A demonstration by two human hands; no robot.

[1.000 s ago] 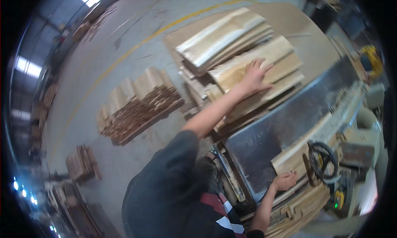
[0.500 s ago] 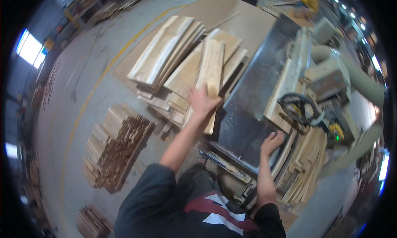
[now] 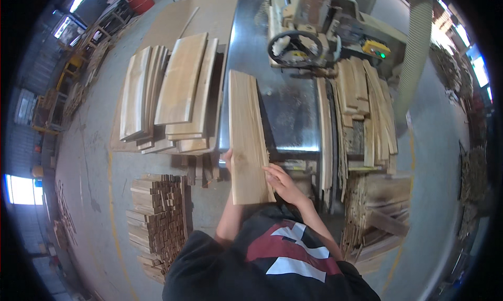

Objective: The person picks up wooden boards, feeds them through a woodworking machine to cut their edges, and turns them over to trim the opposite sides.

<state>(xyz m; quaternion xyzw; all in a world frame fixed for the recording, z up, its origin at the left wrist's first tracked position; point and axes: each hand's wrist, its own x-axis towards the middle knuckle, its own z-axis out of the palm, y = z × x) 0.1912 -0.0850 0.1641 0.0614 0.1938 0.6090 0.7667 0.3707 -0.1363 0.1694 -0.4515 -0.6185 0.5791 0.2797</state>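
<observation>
Lifted off the stack (image 3: 173, 97), a plank (image 3: 247, 138) now sits clamped in both hands' fingers (image 3: 272, 171) over the saw table (image 3: 285, 107).

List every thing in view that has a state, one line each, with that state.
Wooden board: held in both hands, far end lying on the machine table.
Left hand: gripping the board's left edge.
Right hand: grip on the board's right edge near its end.
Metal machine table: mostly bare.
Plank stack: piled flat on the floor.
Small block stack: piled beside the person.
Handwheel: untouched.
</observation>
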